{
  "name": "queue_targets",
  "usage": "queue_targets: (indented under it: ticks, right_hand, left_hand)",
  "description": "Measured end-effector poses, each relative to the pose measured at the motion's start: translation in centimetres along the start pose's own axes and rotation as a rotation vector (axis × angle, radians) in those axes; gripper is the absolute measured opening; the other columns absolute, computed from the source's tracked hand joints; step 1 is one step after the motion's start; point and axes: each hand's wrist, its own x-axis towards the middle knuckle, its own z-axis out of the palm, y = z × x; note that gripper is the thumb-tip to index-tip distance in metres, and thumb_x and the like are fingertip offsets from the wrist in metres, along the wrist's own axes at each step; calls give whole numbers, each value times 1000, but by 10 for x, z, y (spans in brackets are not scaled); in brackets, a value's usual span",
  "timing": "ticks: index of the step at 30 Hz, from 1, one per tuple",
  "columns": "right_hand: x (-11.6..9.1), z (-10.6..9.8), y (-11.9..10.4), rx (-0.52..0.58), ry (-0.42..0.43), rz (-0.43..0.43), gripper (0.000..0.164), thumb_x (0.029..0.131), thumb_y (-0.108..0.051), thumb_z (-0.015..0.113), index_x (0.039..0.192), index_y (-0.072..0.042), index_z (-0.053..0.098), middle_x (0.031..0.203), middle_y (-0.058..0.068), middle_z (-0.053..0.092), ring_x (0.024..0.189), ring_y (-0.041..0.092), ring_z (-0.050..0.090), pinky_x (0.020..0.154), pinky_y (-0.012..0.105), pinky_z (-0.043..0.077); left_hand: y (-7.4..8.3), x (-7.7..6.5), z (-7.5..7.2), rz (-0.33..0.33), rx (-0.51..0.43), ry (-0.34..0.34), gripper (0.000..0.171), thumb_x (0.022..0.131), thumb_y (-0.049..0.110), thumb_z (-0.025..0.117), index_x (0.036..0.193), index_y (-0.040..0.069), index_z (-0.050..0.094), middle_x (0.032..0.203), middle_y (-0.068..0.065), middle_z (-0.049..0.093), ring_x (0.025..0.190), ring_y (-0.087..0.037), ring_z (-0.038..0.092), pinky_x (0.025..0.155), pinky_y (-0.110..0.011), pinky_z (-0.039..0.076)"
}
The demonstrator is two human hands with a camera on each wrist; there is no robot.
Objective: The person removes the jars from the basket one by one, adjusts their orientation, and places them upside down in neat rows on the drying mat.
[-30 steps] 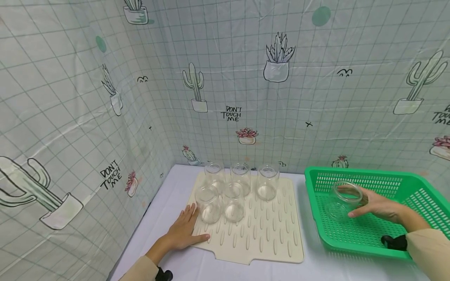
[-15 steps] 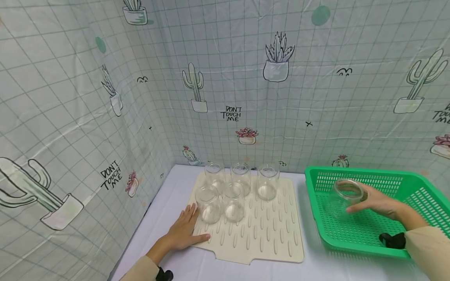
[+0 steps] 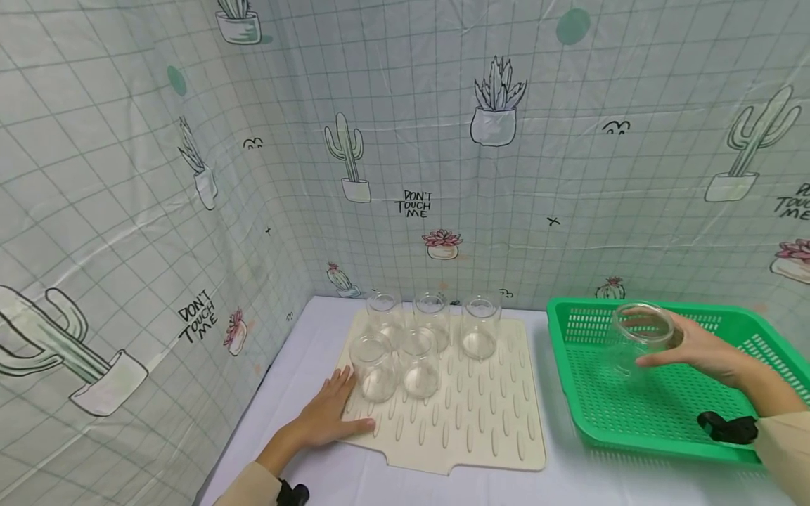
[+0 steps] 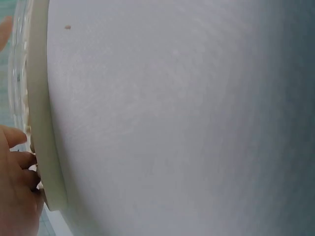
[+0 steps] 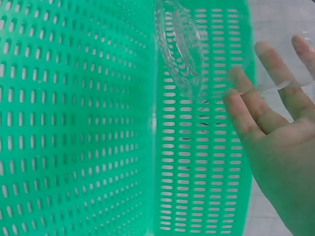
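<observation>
My right hand (image 3: 696, 348) holds a clear glass jar (image 3: 633, 344) around its upper side, over the green basket (image 3: 569, 414). In the right wrist view the fingers (image 5: 268, 115) curve round the transparent wall, and one round end of the jar (image 5: 179, 49) faces the basket floor. Several similar clear jars (image 3: 418, 376) stand in two rows on a cream ridged mat (image 3: 481, 429). My left hand (image 3: 325, 414) rests flat with spread fingers on the mat's left edge, beside the nearest jar (image 3: 375, 376).
A white cloth (image 3: 278, 407) covers the table under mat and basket. Behind and to the left hangs a grid-patterned curtain (image 3: 380, 140) printed with cacti. The basket's raised rim stands a short gap to the right of the mat.
My right hand has lifted the jar higher and shifted it slightly right within the basket area. My left hand stays on the mat, and the jars there have not moved.
</observation>
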Motion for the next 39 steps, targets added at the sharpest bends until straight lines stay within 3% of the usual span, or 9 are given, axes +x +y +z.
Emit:
queue_targets:
  ticks: [8, 13, 23, 29, 35, 39]
  right_hand:
    - [-7, 0, -17, -59, 18, -45, 77, 87, 7, 71, 153, -6, 33, 136, -17, 54, 117, -2, 56, 78, 29, 55]
    - [-11, 2, -24, -97, 54, -70, 77, 86, 9, 72, 152, -5, 35, 136, -15, 57, 117, -3, 56, 78, 26, 54]
    - [-15, 11, -49, -131, 178, -119, 83, 75, 15, 78, 148, -3, 42, 132, -4, 61, 116, 3, 58, 82, 18, 51]
    - [-14, 13, -68, -161, 183, -157, 85, 74, 15, 79, 148, -4, 43, 133, -2, 61, 122, 2, 55, 84, 14, 49]
    - [-14, 20, -89, -147, 160, -185, 83, 73, 15, 79, 146, -3, 43, 134, 6, 60, 122, 4, 55, 73, 28, 57]
    - [-11, 28, -103, -207, 171, -199, 84, 71, 10, 84, 145, -4, 47, 129, 11, 62, 117, 7, 59, 80, 20, 53]
  left_hand:
    - [-2, 0, -6, 20, -132, 8, 105, 87, 55, 70, 156, -5, 18, 163, -22, 13, 151, -38, 3, 120, -53, 4]
    - [-2, -3, -9, -1, -169, 14, 107, 87, 54, 71, 158, -3, 14, 164, -20, 11, 150, -39, 2, 119, -57, 6]
    - [4, -19, -36, -21, -284, 59, 105, 88, 49, 73, 161, 8, 9, 164, -20, 7, 150, -40, 5, 114, -68, 11]
    - [13, -24, -57, 37, -297, 175, 100, 90, 44, 73, 162, 14, 10, 164, -21, 10, 149, -43, 9, 113, -69, 14]
    - [24, -25, -72, 160, -320, 294, 96, 90, 38, 74, 161, 14, 14, 165, -11, 16, 150, -37, 14, 114, -66, 17]
    - [33, -25, -76, 222, -336, 329, 94, 90, 35, 74, 161, 19, 14, 165, -5, 17, 150, -34, 16, 113, -67, 18]
